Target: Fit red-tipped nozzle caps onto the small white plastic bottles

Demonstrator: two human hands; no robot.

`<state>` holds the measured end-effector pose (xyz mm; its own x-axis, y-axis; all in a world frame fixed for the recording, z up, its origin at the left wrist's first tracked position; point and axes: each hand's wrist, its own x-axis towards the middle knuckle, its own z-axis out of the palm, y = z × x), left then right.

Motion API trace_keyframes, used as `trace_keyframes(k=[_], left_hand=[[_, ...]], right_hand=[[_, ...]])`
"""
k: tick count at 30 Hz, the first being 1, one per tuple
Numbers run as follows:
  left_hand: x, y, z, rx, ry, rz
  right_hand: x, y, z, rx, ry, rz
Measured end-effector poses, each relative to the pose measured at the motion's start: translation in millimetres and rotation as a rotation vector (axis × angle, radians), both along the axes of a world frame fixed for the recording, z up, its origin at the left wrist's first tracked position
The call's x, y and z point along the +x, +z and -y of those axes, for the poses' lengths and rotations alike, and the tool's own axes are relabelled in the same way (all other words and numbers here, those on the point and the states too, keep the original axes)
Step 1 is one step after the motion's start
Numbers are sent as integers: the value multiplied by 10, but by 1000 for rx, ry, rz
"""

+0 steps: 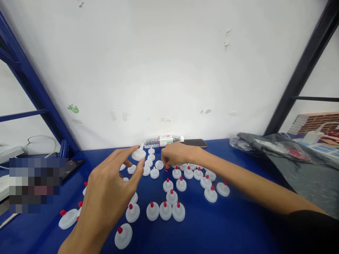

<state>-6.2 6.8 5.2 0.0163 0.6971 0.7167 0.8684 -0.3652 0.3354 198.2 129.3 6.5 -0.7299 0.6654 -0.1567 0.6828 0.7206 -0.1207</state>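
Observation:
My left hand (113, 176) holds a white cap without a red tip (138, 153) between thumb and fingers, raised over the blue table. My right hand (173, 155) is closed with its fingers pointing down at a small red piece (166, 170); whether it grips that piece is hard to tell. White caps with red tips stand around, such as one in the front row (165, 211) and one near the front edge (123, 237). Plain white caps without red, like this one (154, 173), sit between my hands.
A clear bottle (165, 140) lies by the wall, beside a dark phone (196, 143). Grey plastic bags (275, 148) are at the right. Another phone (72, 168) and cables lie at the left. Blue and black frame posts flank the table (201, 233).

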Motion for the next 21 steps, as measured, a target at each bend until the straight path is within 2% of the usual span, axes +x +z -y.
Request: trace_keyframes(k=[11,21], left_hand=[[-35,-44,-52,-10,-22,-56],[-47,-54,-69,-32,-38,-85]], right_hand=[[-23,-65,-20,84,39,66],[-171,-35,237,317,64,177]])
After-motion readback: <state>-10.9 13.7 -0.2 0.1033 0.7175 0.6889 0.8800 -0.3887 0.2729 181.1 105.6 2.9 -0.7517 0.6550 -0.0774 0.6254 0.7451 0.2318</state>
